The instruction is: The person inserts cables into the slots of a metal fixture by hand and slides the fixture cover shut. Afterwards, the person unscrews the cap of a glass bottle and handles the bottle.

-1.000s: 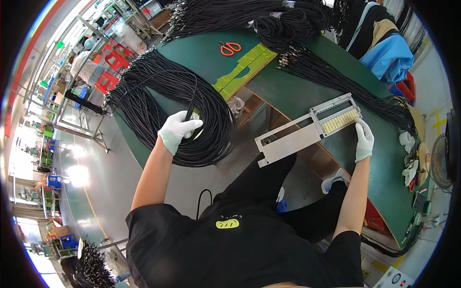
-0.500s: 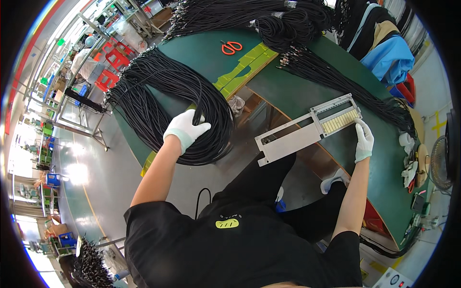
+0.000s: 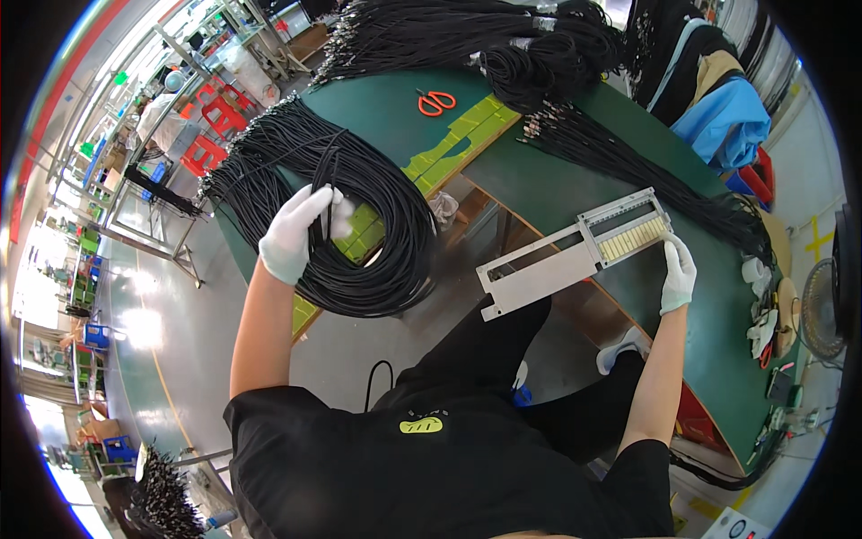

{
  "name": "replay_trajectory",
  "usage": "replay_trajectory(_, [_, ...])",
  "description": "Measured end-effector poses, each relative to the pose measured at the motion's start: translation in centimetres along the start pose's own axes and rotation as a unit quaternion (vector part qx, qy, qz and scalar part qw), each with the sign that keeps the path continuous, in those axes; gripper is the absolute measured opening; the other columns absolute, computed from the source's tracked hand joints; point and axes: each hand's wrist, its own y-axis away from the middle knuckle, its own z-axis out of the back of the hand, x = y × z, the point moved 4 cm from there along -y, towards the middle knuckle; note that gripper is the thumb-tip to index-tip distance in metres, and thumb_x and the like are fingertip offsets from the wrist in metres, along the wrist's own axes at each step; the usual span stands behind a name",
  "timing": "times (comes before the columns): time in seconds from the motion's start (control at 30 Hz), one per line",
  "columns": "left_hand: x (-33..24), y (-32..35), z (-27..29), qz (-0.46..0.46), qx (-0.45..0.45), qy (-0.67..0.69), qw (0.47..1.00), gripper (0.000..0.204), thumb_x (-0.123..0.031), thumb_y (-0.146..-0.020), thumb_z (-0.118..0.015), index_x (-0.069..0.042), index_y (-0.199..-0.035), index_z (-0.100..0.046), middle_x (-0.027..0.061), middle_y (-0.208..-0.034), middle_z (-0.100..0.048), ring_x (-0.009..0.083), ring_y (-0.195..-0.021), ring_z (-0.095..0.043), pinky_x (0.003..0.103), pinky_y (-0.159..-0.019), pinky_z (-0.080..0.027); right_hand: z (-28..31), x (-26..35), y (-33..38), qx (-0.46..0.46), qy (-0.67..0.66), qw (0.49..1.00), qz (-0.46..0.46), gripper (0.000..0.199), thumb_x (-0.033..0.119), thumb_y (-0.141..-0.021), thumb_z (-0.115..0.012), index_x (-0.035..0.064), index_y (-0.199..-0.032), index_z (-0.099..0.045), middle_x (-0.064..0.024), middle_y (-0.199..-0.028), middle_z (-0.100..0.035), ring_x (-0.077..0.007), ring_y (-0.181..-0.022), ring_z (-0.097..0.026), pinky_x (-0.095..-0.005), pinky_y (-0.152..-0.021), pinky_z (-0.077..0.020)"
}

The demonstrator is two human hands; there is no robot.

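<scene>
While the left hand [image 3: 289, 235] is clamping strands of a black cable coil [image 3: 404, 225] at ten o'clock, the right hand [image 3: 680, 274] is touching a metal frame [image 3: 543, 277] at three o'clock, its grip unclear

Black cables [image 3: 409, 234], silver-grey frame [image 3: 543, 280]

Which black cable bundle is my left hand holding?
The large looped bundle at the left: your left hand grips some of its strands. No hand touches the far bundles or the straighter bundle at right.
</scene>
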Motion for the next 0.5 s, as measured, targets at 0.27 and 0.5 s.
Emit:
replay_trajectory(0.27, [-4.7, 4.7, -4.1, -0.154, -0.008, -0.293, 0.944, 0.011, -0.015, -0.091, -0.058, -0.004, -0.088, -0.056, -0.0062, -0.065, -0.044, 0.0032, -0.052, -0.041, 0.022, -0.047, -0.03, -12.6, 13.1, 2.0, 0.095, -0.029, 0.995, -0.018, 0.024, 0.014, -0.097, -0.053, -0.003, -0.105, -0.067, -0.0081, -0.09, -0.068, -0.0148, -0.084, -0.063, -0.0287, -0.079, -0.0497])
replay_trajectory(0.5, [0.3, 5.9, -9.2, -0.233, 0.207, -0.514, 0.799, 0.031, -0.025, -0.09, -0.063, -0.001, -0.108, -0.06, 0.02, -0.089, -0.065, 0.0368, -0.077, -0.065, 0.043, -0.067, -0.053, -32.1, 20.8, 11.3, 0.554, -0.309, 0.733, -0.246, 0.043, 0.025, -0.097, -0.056, -0.0041, -0.129, -0.054, -0.011, -0.125, -0.06, -0.0203, -0.118, -0.055, -0.0352, -0.106, -0.0393])
